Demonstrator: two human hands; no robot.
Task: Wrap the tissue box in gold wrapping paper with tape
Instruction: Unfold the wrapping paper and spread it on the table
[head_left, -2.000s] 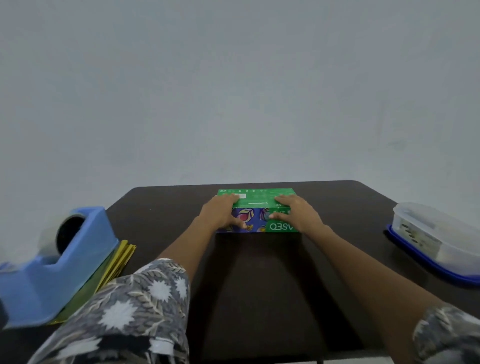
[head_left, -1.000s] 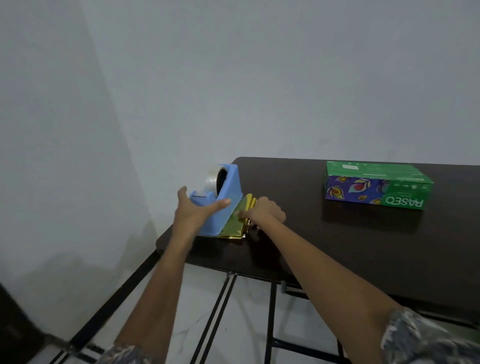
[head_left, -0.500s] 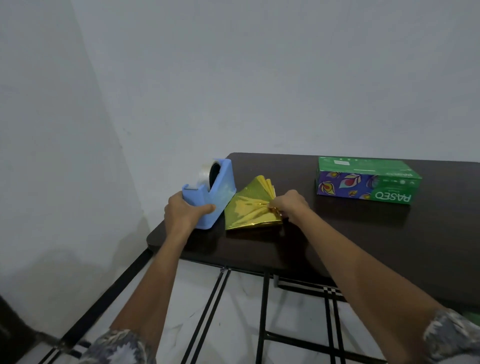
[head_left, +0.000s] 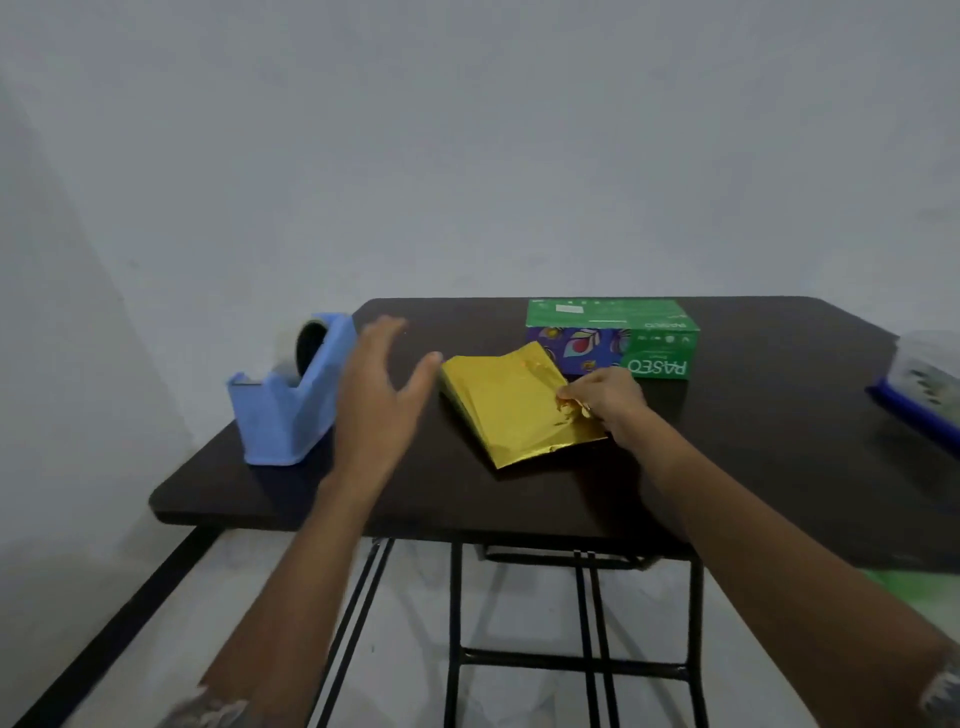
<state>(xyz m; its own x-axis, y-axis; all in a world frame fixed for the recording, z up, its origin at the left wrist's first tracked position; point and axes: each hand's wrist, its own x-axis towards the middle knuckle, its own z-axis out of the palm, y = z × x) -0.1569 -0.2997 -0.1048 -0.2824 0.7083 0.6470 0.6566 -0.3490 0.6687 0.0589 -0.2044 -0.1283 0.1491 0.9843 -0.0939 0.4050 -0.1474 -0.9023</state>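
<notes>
Two bare forearms reach in from the lower edge, over the black legs and the near rim of the dark counter (head_left: 753, 441). The left grip (head_left: 376, 384) hangs over the counter with fingers spread and thumb out, motion-blurred, holding nothing. The right grip (head_left: 605, 402) pinches the crumpled 3 o'clock edge of the folded gold wrapping paper (head_left: 511, 410) between thumb and fingertips. The paper lies on the counter between the two grips, with one corner toward the near rim and the opposite one toward the far side.

At the paper's 9 o'clock, past the left grip, a blue tape dispenser (head_left: 288, 395) stands near the counter's left edge with its roll at the far end. At the paper's 1 o'clock the tissue box (head_left: 613, 338) sits flat and unwrapped, green on top, purple patterned in front. The paper's far corner overlaps it in view; whether they touch I cannot tell. At 3 o'clock, well apart, a clear container (head_left: 919, 384) on a blue base is cut off by the frame.
</notes>
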